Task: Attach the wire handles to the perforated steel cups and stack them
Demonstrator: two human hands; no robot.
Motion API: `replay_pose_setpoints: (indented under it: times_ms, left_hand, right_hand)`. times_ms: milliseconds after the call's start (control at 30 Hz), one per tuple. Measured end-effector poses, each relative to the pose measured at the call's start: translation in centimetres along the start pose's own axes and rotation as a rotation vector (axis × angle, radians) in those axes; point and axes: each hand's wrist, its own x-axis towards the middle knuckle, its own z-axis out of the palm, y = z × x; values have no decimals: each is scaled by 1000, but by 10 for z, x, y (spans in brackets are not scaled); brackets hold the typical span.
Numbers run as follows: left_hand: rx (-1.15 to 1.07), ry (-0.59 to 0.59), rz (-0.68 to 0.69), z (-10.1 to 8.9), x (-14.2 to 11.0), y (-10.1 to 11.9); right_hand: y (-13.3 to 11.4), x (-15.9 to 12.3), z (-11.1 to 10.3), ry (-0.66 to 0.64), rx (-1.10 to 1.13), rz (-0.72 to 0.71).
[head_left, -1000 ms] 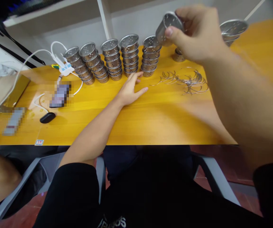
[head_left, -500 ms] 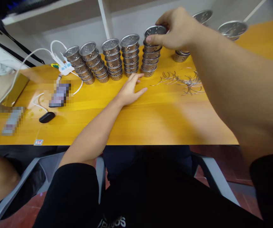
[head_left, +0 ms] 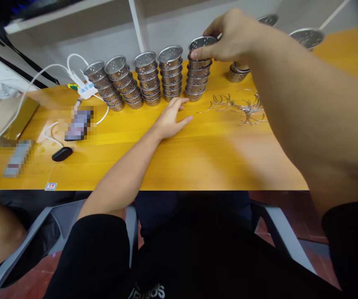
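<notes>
The right arm (head_left: 306, 95) slants from the right edge to the upper centre, where the right hand (head_left: 233, 39) pinches the perforated cup (head_left: 202, 42) atop a stack (head_left: 196, 79), thumb in front, while the left hand (head_left: 170, 118), loosely spread and holding nothing, rests on the table (head_left: 197, 162) at mid-frame.

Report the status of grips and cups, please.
Right grip: holding top cup of fifth stack from left. Left grip: open, near stack's foot. Curved wires: loose, right of stack.
</notes>
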Motion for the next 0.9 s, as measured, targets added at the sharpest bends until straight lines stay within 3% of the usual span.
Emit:
replay_pose_setpoints:
  times_ms: [100,200,300,400,533,667,900]
  left_hand:
    - [1,1,0,-1,-1,3]
    - [3,3,8,-2,-1,6]
    - [0,14,11,-1,-1,6]
    - [-10,23,7,0,-1,4]
    - [-17,21,7,0,0,2]
    - [-16,11,21,-1,-1,5]
    - [7,17,26,-1,-1,7]
  right_hand:
    - [13,0,7,38,67,-44]
    - [37,6,5,223,115,-97]
    - [60,9,-9,383,-84,-60]
    - [73,4,-23,325,-285,105]
    - [80,-5,-29,183,-380,248]
    - [91,-2,-27,116,-425,248]
    - [99,-3,-21,187,-339,200]
